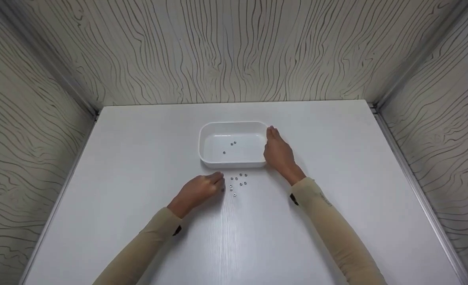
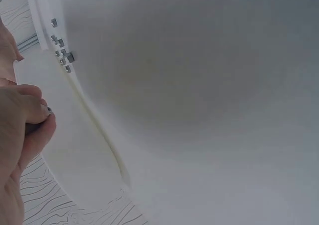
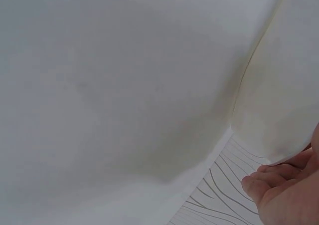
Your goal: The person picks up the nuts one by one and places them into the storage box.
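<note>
- A white tray (image 1: 234, 145), a rounded rectangle, sits on the white table (image 1: 337, 245). Its long axis runs side to side as the head camera sees it, and its open side faces up.
- Three small metal nuts (image 1: 232, 144) lie inside the tray, near the middle of its floor and apart from its walls.
- A loose cluster of nuts on the table (image 1: 238, 183) lies just in front of the tray's near wall, on the person's side of it.
- The right hand (image 1: 278, 152) is at the tray's right short wall. Its fingers are fairly straight and lie along that wall, with the fingertips reaching up toward the tray's far right corner. It touches the tray rather than curling round it; the right wrist view shows the fingertips (image 3: 279, 185) against the white wall.
- The left hand (image 1: 200, 189) rests on the table in front of the tray's near left corner, just left of the cluster. Its fingers are curled in with the tips drawn together near the closest nuts.
- In the left wrist view the thumb and a finger (image 2: 35, 110) press together, but whether a nut sits between them cannot be told.
- Both arms wear beige sleeves (image 1: 329, 225), which run back from the tray toward the person.
</note>
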Tool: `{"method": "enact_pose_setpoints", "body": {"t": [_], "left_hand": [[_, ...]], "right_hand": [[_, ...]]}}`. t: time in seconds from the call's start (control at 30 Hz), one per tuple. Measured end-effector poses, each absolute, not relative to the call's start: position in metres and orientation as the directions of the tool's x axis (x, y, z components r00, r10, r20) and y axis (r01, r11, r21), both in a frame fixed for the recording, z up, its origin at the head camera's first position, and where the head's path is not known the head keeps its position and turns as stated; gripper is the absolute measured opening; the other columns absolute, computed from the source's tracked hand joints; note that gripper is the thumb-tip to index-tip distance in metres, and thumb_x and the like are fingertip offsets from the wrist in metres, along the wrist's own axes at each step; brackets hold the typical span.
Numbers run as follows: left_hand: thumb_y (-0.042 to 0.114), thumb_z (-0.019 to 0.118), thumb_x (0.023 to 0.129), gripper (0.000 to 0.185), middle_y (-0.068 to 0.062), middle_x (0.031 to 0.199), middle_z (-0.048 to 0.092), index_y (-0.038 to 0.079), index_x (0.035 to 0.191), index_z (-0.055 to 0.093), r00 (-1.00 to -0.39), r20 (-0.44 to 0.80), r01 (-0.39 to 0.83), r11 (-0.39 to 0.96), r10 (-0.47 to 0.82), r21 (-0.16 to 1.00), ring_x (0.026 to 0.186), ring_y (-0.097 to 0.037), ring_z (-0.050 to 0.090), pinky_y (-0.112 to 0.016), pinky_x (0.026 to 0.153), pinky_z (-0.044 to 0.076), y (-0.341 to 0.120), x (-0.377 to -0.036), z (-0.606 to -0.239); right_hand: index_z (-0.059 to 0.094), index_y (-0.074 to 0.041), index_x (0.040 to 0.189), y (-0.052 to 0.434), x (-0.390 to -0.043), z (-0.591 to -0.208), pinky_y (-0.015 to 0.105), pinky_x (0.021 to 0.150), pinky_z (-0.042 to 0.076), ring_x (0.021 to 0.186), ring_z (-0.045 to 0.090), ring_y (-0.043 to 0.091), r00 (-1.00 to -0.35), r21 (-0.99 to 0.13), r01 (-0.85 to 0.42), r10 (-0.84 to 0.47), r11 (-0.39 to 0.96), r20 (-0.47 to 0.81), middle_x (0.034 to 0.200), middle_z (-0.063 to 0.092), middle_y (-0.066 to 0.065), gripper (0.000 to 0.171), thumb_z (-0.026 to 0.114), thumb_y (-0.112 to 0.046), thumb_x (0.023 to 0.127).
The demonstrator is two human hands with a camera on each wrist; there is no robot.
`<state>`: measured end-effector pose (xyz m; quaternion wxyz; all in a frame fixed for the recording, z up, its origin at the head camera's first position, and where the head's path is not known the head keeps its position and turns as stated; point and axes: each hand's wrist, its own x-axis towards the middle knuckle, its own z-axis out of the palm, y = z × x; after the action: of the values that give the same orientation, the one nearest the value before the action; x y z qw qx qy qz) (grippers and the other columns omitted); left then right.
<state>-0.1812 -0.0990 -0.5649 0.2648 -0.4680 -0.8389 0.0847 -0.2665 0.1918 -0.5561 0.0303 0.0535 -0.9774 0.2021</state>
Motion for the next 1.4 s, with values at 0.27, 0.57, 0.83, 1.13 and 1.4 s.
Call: {"method": "enact_pose_setpoints", "body": {"t": [0.27, 0.57, 0.83, 1.13, 1.4], "left_hand": [[-0.001, 0.08, 0.088, 0.025, -0.004, 0.113, 0.076, 0.004, 0.112, 0.077, -0.495, 0.377, 0.792, 0.585, 0.783, -0.174, 0.093, -0.014, 0.079, -0.017, 0.081, 0.066, -0.095, -0.179, -0.558], [-0.005, 0.07, 0.095, 0.025, -0.01, 0.121, 0.078, 0.001, 0.119, 0.075, -0.555, 0.41, 0.82, 0.559, 0.724, 0.123, 0.113, -0.025, 0.076, -0.033, 0.094, 0.067, -0.09, -0.184, -0.55], [-0.009, 0.071, 0.094, 0.029, -0.014, 0.119, 0.079, 0.005, 0.119, 0.078, -0.664, 0.433, 0.747, 0.533, 0.61, 0.397, 0.114, -0.03, 0.076, -0.041, 0.096, 0.067, -0.08, -0.189, -0.539], [-0.012, 0.07, 0.092, 0.032, -0.013, 0.119, 0.079, 0.004, 0.119, 0.079, -0.792, 0.398, 0.61, 0.578, 0.463, 0.542, 0.114, -0.025, 0.077, -0.035, 0.095, 0.067, -0.075, -0.194, -0.526], [-0.011, 0.067, 0.094, 0.03, -0.015, 0.118, 0.079, 0.001, 0.119, 0.079, -0.844, 0.393, 0.536, 0.537, 0.366, 0.652, 0.108, -0.023, 0.079, -0.031, 0.088, 0.068, -0.074, -0.204, -0.514]], "right_hand": [[0.031, 0.007, 0.161, 0.192, -0.266, -0.556, 0.048, 0.13, 0.037, 0.159, 0.034, 0.035, -0.992, -0.422, -0.118, -0.091, 0.899, 0.084, 0.17, 0.033, 0.023, 0.056, 0.045, -0.012, 0.11], [0.03, 0.005, 0.162, 0.193, -0.266, -0.556, 0.048, 0.128, 0.04, 0.158, 0.035, 0.035, -0.994, -0.424, -0.109, -0.087, 0.899, 0.07, 0.171, 0.032, 0.022, 0.056, 0.044, -0.014, 0.111], [0.029, 0.005, 0.162, 0.194, -0.266, -0.557, 0.048, 0.131, 0.037, 0.159, 0.033, 0.035, -0.993, -0.415, -0.114, -0.097, 0.902, 0.063, 0.171, 0.03, 0.022, 0.057, 0.043, -0.014, 0.111], [0.03, 0.006, 0.161, 0.193, -0.266, -0.555, 0.05, 0.13, 0.037, 0.159, 0.034, 0.036, -0.992, -0.431, -0.121, -0.102, 0.894, 0.068, 0.17, 0.032, 0.022, 0.058, 0.047, -0.013, 0.109], [0.028, 0.008, 0.161, 0.194, -0.266, -0.556, 0.05, 0.125, 0.044, 0.156, 0.038, 0.038, -0.991, -0.414, -0.133, -0.111, 0.901, 0.078, 0.169, 0.033, 0.026, 0.057, 0.043, -0.013, 0.11]]}}
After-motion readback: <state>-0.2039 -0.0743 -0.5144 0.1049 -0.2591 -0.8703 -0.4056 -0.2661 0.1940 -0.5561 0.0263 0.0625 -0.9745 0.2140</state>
